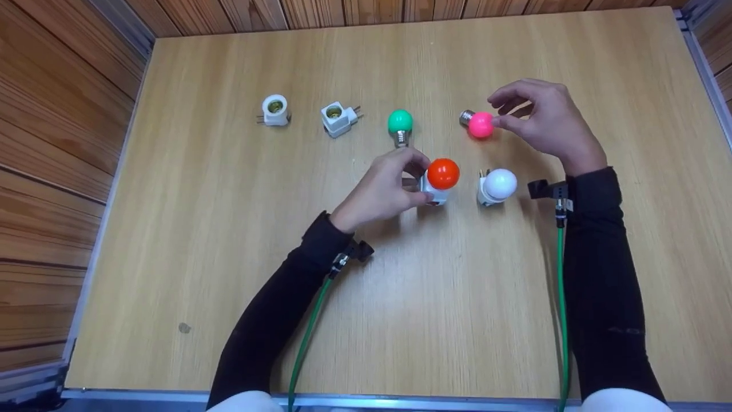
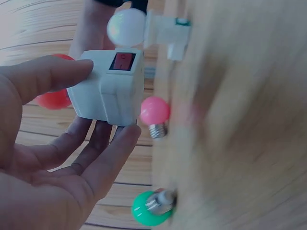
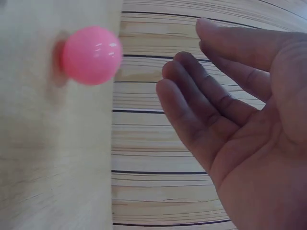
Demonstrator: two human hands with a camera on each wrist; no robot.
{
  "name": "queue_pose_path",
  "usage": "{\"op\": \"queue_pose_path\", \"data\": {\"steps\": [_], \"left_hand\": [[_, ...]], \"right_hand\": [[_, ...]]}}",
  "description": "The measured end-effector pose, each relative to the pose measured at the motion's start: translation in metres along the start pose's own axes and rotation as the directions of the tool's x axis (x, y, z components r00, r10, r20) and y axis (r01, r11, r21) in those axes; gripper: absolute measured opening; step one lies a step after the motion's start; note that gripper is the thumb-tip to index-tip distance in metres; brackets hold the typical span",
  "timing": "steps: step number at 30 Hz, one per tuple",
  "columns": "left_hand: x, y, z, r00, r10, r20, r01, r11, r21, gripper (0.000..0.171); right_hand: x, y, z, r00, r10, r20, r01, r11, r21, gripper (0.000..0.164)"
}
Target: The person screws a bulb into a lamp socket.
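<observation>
My left hand point(image 1: 389, 180) holds a white plug-in lamp socket point(image 2: 108, 88) between thumb and fingers. A red switch point(image 2: 123, 61) shows on its side, and an orange-red bulb point(image 1: 443, 173) sits in it. Beside the pink bulb point(image 1: 481, 125), which lies on its side with its metal screw base pointing left, is my right hand point(image 1: 534, 117). In the right wrist view its fingers are loosely bent, with a gap between them and the pink bulb. A white bulb point(image 1: 500, 183) in another socket point(image 1: 486, 197) stands just right of the left hand.
Beyond the left hand lies a green bulb point(image 1: 400, 121), its screw base toward me. Two sockets without bulbs, one point(image 1: 275, 111) farther left and one point(image 1: 338, 119) nearer the middle, stand at the back left. Wooden slat walls point(image 1: 57, 143) border the table point(image 1: 200, 229).
</observation>
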State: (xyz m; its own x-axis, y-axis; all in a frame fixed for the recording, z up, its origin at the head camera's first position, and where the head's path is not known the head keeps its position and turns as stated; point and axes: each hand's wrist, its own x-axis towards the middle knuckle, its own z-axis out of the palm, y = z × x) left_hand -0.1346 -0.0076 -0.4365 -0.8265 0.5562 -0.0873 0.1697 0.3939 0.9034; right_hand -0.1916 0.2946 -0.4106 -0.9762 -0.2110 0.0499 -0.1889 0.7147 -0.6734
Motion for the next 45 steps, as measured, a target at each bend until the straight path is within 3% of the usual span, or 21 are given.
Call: {"op": "queue_pose_path", "data": {"steps": [5, 14, 21, 28, 39, 45], "left_hand": [[0.002, -0.008, 0.011, 1.000, 0.025, 0.003, -0.025, 1.000, 0.013, 0.045], [0.008, -0.013, 0.026, 0.998, 0.056, -0.026, -0.054, 0.996, 0.077, 0.043], [0.012, -0.016, 0.027, 0.998, 0.029, -0.057, -0.023, 0.995, 0.099, 0.045], [0.015, -0.019, 0.027, 1.000, -0.022, -0.016, 0.024, 0.991, 0.132, 0.047], [0.014, -0.017, 0.025, 0.999, -0.041, 0.002, 0.040, 0.989, 0.140, 0.049], [0.013, -0.013, 0.020, 0.997, -0.073, 0.027, 0.068, 0.984, 0.167, 0.059]], "right_hand": [[0.006, 0.002, 0.005, 0.995, 0.059, 0.076, -0.056, 0.998, -0.040, 0.038], [0.008, 0.003, 0.011, 0.991, 0.085, 0.107, -0.081, 0.996, -0.044, 0.037], [0.008, 0.002, 0.014, 0.990, 0.084, 0.112, -0.079, 0.996, -0.049, 0.035], [0.010, 0.000, 0.017, 0.989, 0.094, 0.111, -0.088, 0.995, -0.056, 0.035], [0.011, -0.001, 0.023, 0.988, 0.097, 0.120, -0.085, 0.991, -0.108, 0.029], [0.011, 0.001, 0.026, 0.985, 0.114, 0.128, -0.100, 0.989, -0.113, 0.029]]}}
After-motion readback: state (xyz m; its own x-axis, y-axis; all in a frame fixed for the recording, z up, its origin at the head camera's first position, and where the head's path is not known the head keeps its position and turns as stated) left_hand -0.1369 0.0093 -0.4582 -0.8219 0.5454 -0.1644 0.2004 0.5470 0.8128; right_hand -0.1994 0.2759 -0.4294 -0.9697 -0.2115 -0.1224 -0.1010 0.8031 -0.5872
